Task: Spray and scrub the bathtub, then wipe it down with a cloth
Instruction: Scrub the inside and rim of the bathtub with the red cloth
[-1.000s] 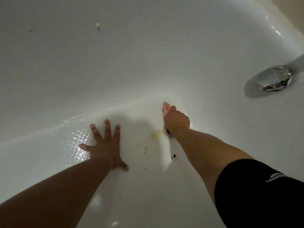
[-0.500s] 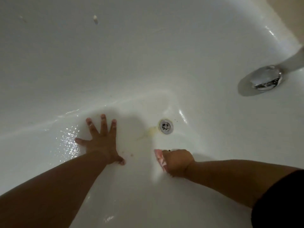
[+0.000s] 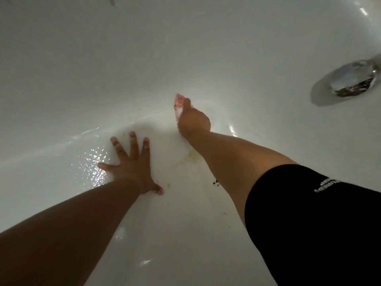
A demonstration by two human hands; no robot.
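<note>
1. Since half a second ago the right hand (image 3: 193,120) has swung off the near floor of the tub (image 3: 206,48) and up to the far curve, where the floor rises into the wall. The drain it was beside is now hidden under its forearm.
2. That right hand is curled round a pink scrubber (image 3: 178,102). The scrubber's tip pokes out beyond the fingers and lies against the white enamel. Its edges are blurred.
3. The left hand (image 3: 133,168) has stayed where it was: palm down on the tub floor, fingers straight and spread wide, thumb stuck out to the right, holding nothing.
4. Wet glints (image 3: 92,162) shine on the floor just beside the left hand's little finger, and a thin bright line runs along the curve above them.
5. A yellowish stain (image 3: 192,159) sits on the floor between the two hands, just beside the right forearm. A small dark speck (image 3: 215,183) lies nearer, at the forearm's edge.
6. A chrome fitting (image 3: 348,82) is set in the end wall at the far right, well apart from both hands.
7. A black sleeve (image 3: 309,223) covers the right upper arm; its small white lettering is too blurred to read.
</note>
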